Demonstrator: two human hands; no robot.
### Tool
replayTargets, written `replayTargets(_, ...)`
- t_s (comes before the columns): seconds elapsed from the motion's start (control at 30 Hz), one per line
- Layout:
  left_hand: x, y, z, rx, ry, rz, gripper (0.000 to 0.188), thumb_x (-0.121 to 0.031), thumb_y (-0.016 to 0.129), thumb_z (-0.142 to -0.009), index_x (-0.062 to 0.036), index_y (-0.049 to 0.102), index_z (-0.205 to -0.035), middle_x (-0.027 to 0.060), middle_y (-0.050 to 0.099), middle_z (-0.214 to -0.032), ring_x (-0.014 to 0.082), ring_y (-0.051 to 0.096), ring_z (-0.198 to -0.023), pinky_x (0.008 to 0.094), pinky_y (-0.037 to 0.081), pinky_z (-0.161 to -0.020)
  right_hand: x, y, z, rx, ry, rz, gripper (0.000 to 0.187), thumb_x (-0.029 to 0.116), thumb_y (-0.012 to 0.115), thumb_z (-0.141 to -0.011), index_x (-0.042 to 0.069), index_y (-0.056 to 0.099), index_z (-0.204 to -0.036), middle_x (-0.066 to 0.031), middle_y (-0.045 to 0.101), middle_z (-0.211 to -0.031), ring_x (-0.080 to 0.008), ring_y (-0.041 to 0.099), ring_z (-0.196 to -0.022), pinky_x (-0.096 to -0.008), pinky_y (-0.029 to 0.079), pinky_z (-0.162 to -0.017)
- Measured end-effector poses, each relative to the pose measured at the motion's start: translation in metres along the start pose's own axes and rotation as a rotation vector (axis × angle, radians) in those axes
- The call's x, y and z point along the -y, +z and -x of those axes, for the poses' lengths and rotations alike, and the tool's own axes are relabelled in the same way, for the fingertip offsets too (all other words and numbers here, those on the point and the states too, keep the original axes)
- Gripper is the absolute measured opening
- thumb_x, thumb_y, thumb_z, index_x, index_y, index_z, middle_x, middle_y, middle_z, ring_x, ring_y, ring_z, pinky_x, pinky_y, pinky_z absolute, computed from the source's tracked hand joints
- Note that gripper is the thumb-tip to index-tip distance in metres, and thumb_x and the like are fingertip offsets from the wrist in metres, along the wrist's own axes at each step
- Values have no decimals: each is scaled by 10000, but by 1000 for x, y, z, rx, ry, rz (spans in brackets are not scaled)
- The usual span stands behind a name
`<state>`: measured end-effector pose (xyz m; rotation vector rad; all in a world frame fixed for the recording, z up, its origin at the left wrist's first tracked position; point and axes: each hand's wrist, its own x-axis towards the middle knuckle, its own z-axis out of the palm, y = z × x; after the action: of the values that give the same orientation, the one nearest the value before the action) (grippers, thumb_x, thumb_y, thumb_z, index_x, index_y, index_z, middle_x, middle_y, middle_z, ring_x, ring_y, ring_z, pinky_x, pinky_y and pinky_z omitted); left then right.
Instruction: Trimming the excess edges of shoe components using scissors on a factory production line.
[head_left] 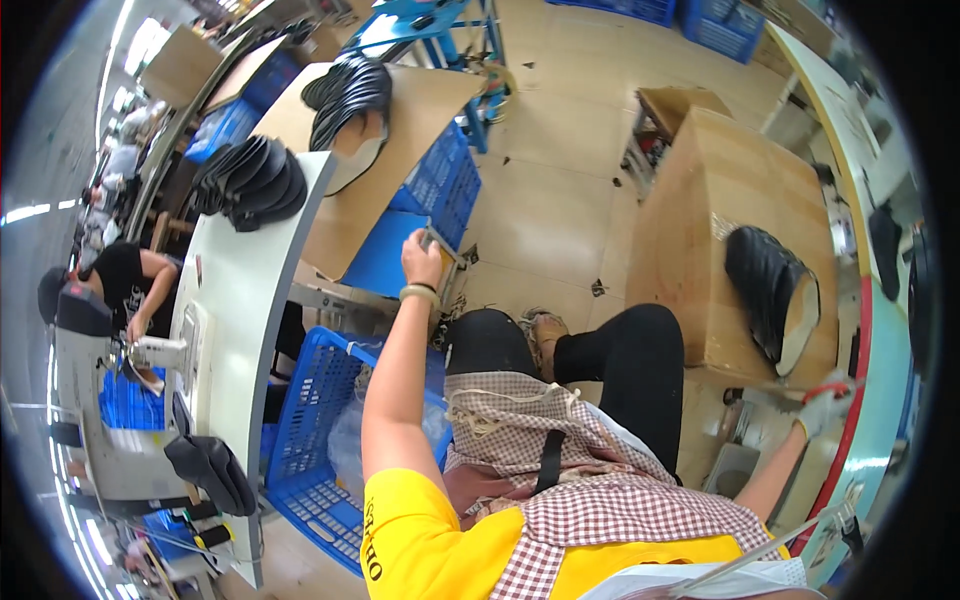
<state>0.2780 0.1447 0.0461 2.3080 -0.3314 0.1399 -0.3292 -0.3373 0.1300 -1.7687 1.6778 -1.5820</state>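
Note:
My left hand (422, 262) is stretched forward beside a blue panel with its fingers curled; a small dark thing shows at the fingertips, too small to name. A cord or band circles that wrist. On the far right, my right hand (826, 412), in a whitish glove, is at the red edge of a pale green table (880, 410). Its fingers are bent around a red, curved thing (826, 390) whose kind I cannot make out. Nearest to it, a stack of black shoe-upper pieces (765, 290) with pale linings lies on a cardboard box (700, 220).
Left of me stands a blue plastic basket (310, 470) with clear bags. Black pieces lie stacked on a white table (245, 300) and a cardboard-covered surface (420, 110). Across the white table, a person (125, 290) works at a sewing machine (130, 450). Scraps dot the tiled floor (560, 190).

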Motion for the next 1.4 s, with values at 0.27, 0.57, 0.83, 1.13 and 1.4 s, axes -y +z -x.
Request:
replayTargets(0.27, 72, -35, -117, -334, -378, 152, 489, -167, 658, -805, 83, 495, -1193, 303, 437, -1315, 409, 391, -1259, 432, 313, -1055, 177, 37, 139, 773, -557, -357, 490, 53, 597, -851, -35, 429, -1302, -99, 509, -1176, -210, 500, -1051, -339, 402, -944)
replayTargets(0.57, 152, -62, -209, -444, -271, 38, 527, -405, 571, -864, -49, 549, -1253, 195, 491, -1334, 343, 452, -1242, 404, 299, -1069, 219, 95, 261, 976, -571, -132, 603, 219, 732, -755, -12, 496, -1259, -168, 571, -1041, -307, 562, -925, -357, 443, -816)
replayTargets(0.83, 112, -20, -193, -571, -61, 48, 126, -107, 628, -747, -2, 557, -749, 162, 607, -742, 313, 554, -651, 410, 452, -658, 220, 100, 270, 947, -637, -124, 607, 266, 724, -799, -27, 483, -1273, -171, 570, -1101, -298, 559, -998, -355, 429, -886)
replayTargets(1.13, -9, -24, -107, -420, 376, 148, 78, -28, 518, -811, -1, 480, -873, 233, 616, -1073, 420, 596, -875, 471, 487, -726, 210, 95, 265, 994, -455, -238, 589, 167, 731, -792, -29, 479, -1287, -161, 575, -1147, -279, 560, -1035, -353, 409, -942)
replayTargets(1.4, -153, -38, -3, 127, 696, 258, 120, -118, 577, -857, -65, 600, -963, 158, 651, -857, 354, 635, -762, 393, 518, -663, 216, 104, 243, 1092, -100, -551, 536, 2, 619, -804, -10, 460, -1316, -33, 559, -988, -106, 522, -876, -228, 455, -771)
